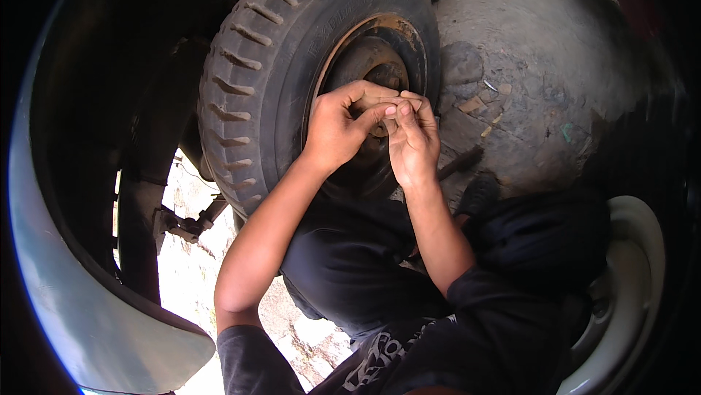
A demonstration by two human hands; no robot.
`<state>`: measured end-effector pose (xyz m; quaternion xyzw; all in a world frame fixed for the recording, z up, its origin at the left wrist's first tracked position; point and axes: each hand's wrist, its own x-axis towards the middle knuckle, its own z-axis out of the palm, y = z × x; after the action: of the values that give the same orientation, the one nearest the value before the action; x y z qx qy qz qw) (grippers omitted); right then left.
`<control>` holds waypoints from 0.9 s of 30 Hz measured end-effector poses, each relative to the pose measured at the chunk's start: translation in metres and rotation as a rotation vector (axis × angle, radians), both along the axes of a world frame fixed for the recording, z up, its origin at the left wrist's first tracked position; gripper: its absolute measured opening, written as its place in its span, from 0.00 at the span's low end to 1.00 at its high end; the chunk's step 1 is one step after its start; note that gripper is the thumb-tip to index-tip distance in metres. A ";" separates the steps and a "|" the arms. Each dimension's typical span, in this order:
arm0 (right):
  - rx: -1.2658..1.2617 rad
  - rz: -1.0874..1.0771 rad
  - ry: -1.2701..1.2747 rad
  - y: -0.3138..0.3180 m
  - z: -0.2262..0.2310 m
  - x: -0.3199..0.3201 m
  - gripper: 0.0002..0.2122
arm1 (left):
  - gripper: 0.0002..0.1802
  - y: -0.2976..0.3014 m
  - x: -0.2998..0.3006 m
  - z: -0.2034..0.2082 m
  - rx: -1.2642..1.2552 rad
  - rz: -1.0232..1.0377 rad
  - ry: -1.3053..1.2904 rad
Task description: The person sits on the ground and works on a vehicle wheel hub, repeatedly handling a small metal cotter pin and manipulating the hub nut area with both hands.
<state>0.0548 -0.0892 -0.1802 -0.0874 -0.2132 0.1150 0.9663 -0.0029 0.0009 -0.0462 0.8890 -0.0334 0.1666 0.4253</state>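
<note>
In front of a large black tire [277,96] with a chunky tread, both my hands come together. My left hand [337,126] is closed, its thumb and fingertips pinched against those of the other hand. My right hand [414,148] is closed too, thumb pressed to bent fingers. Whatever lies between the fingertips is too small or hidden to make out. Behind the hands, the wheel's rusty rim [391,24] and brown hub [369,55] show in part. A nut [378,131] on the hub is visible just below the pinched fingers.
A pale curved vehicle fender [95,336] arcs along the left, with dark metal parts [191,227] beneath it. Dusty ground [540,52] with scattered debris [473,105] lies to the right. A dark shoe [480,192] is near my knee, and a rounded whitish part [642,249] stands at lower right.
</note>
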 end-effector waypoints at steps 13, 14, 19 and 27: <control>-0.860 -0.140 -0.045 -0.016 -0.025 0.056 0.14 | 0.16 0.015 -0.027 0.041 0.341 0.004 -0.393; -1.004 -0.170 -0.110 -0.011 -0.020 0.049 0.14 | 0.16 0.016 -0.028 0.042 0.366 0.005 -0.417; -1.156 -0.420 -0.235 0.020 -0.010 0.027 0.12 | 0.17 0.018 -0.025 0.035 0.365 -0.013 -0.417; -1.243 -0.973 -0.463 0.045 -0.041 0.009 0.10 | 0.15 0.016 -0.025 0.032 0.229 -0.024 -0.424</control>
<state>0.0637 -0.0438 -0.2212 -0.7107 -0.2428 -0.2404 0.6149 -0.0276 0.0171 -0.0142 0.8761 -0.1513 0.3395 0.3071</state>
